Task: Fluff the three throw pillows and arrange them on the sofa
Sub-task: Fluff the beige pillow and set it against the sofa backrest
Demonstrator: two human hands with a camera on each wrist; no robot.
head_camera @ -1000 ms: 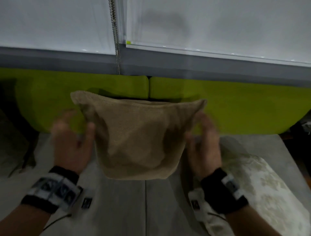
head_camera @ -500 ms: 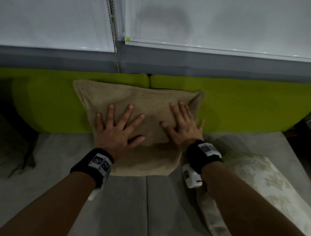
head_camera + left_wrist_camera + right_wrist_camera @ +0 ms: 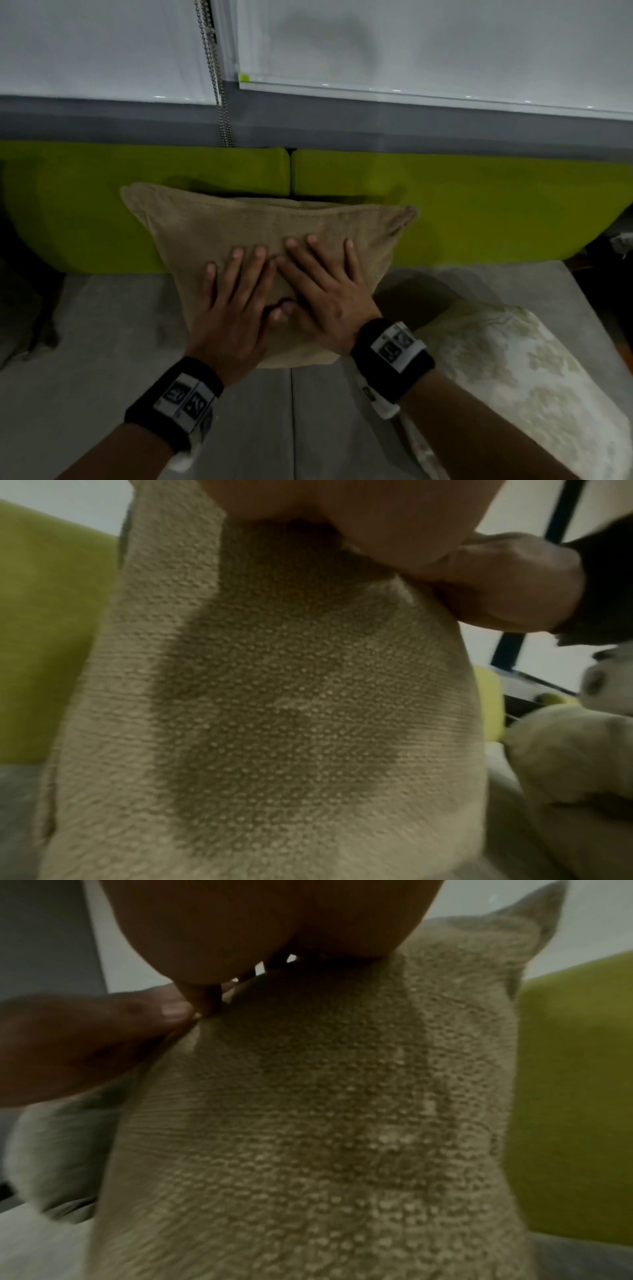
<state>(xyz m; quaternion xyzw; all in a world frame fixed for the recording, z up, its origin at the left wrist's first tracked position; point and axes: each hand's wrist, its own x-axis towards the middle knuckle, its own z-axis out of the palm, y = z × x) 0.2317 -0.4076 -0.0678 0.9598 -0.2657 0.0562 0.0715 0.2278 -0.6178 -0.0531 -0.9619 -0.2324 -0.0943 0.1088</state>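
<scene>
A tan woven pillow (image 3: 212, 233) leans upright against the green sofa back (image 3: 479, 205), at the seam between the two back cushions. My left hand (image 3: 233, 301) and right hand (image 3: 325, 291) both press flat on its front, fingers straight, thumbs meeting near the middle. The left wrist view shows the tan pillow (image 3: 274, 723) close up under my palm; in the right wrist view the pillow (image 3: 342, 1123) fills the frame. A cream floral pillow (image 3: 513, 377) lies flat on the grey seat (image 3: 102, 342) at the right. A dark pillow (image 3: 20, 308) sits at the far left edge.
White window blinds (image 3: 411, 44) with a bead chain (image 3: 219, 85) hang behind the sofa. Dark objects stand past the sofa's right end (image 3: 613, 260). The grey seat stretches in front of the tan pillow.
One second ago I held the tan pillow in the air by its sides. It now leans on the sofa back, and both hands have slid together to its middle, pressing it.
</scene>
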